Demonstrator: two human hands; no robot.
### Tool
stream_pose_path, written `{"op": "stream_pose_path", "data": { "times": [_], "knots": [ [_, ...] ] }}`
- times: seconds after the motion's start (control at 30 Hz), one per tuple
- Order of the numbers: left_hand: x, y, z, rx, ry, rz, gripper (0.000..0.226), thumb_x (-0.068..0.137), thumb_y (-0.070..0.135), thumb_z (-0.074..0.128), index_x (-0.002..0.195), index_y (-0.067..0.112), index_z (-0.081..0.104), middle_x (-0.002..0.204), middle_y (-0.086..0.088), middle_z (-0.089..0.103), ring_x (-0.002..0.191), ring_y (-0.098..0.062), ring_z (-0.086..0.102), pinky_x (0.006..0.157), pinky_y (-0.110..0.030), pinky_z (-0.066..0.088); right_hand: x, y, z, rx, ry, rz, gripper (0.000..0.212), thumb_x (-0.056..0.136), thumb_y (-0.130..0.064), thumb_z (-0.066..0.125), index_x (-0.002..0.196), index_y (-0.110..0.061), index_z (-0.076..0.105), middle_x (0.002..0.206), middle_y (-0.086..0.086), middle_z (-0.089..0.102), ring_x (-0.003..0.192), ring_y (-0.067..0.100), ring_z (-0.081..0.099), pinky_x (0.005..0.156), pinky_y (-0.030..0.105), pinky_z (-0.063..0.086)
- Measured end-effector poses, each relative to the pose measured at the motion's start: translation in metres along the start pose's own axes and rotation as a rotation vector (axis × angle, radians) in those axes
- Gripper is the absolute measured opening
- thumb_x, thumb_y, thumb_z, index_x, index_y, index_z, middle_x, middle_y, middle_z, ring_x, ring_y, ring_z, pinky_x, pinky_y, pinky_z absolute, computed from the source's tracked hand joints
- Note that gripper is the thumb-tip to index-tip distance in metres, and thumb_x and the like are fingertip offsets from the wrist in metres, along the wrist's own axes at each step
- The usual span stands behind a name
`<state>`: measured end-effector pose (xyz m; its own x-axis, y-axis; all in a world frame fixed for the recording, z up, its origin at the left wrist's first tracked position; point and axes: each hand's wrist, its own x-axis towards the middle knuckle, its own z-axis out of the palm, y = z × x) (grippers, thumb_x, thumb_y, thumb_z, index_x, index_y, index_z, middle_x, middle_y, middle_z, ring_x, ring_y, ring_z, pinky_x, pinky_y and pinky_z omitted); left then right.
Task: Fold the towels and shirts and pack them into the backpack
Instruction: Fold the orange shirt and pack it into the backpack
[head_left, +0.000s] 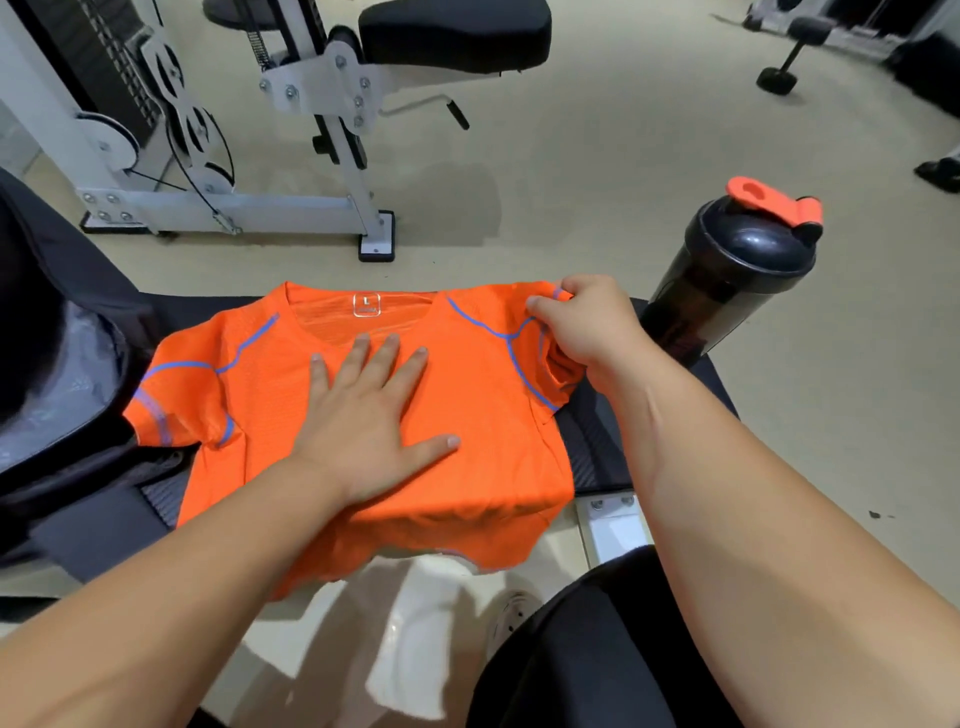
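An orange shirt (478, 457) with blue piping lies spread on a black bench (597, 447), collar away from me and hem hanging over the near edge. My left hand (374, 415) presses flat on its chest, fingers straight. My right hand (587, 322) pinches the right sleeve near the shoulder and lifts it inward. A dark backpack (62, 364) lies open at the left, its grey lining showing, touching the shirt's left sleeve.
A black shaker bottle (727, 280) with an orange flip cap stands at the bench's right end, close to my right hand. A white weight machine (234, 156) stands on the beige floor beyond. Something white (415, 623) lies below the bench's near edge.
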<state>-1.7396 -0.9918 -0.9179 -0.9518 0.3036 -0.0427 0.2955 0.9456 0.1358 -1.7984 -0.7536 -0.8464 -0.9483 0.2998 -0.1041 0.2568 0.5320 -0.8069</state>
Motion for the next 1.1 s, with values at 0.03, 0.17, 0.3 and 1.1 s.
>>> {"op": "stream_pose_path", "data": {
  "times": [0.03, 0.17, 0.3, 1.1],
  "knots": [
    [-0.008, -0.009, 0.001, 0.020, 0.000, -0.003, 0.109, 0.067, 0.096, 0.024, 0.159, 0.039, 0.010, 0.169, 0.000, 0.008, 0.155, -0.030, 0.001, 0.118, -0.067, 0.003, -0.003, -0.007, 0.005, 0.062, -0.022, 0.015, 0.039, 0.086, -0.016, 0.072, 0.056, -0.018, 0.046, 0.048, -0.004, 0.046, 0.043, 0.007, 0.042, 0.043, 0.023, 0.031],
    [-0.022, -0.026, 0.007, 0.030, -0.056, -0.020, 0.108, 0.068, 0.098, 0.019, 0.159, 0.043, 0.002, 0.169, 0.004, -0.006, 0.155, -0.030, -0.008, 0.117, -0.069, 0.000, -0.015, -0.025, 0.038, 0.178, -0.104, 0.080, 0.037, 0.088, -0.011, 0.069, 0.057, -0.017, 0.049, 0.041, -0.005, 0.046, 0.032, 0.006, 0.041, 0.041, 0.021, 0.032],
    [-0.022, -0.027, 0.010, 0.007, -0.054, -0.025, 0.107, 0.069, 0.098, 0.019, 0.158, 0.043, -0.003, 0.168, 0.006, -0.013, 0.154, -0.029, -0.014, 0.117, -0.069, -0.002, -0.025, -0.022, 0.072, -0.043, -0.179, -0.040, 0.043, 0.096, -0.045, 0.058, 0.072, -0.011, 0.067, 0.063, 0.009, 0.068, 0.062, 0.026, 0.065, 0.061, 0.038, 0.052],
    [-0.022, -0.017, 0.005, 0.056, -0.068, -0.101, 0.097, 0.075, 0.092, 0.010, 0.158, 0.042, 0.001, 0.169, -0.001, -0.004, 0.155, -0.031, -0.008, 0.117, -0.068, 0.000, -0.015, 0.084, 0.018, -0.906, -0.252, -0.358, 0.091, 0.080, -0.086, 0.007, 0.159, -0.040, 0.004, 0.169, -0.002, -0.005, 0.155, 0.023, -0.007, 0.125, 0.048, 0.000]
  ]
}}
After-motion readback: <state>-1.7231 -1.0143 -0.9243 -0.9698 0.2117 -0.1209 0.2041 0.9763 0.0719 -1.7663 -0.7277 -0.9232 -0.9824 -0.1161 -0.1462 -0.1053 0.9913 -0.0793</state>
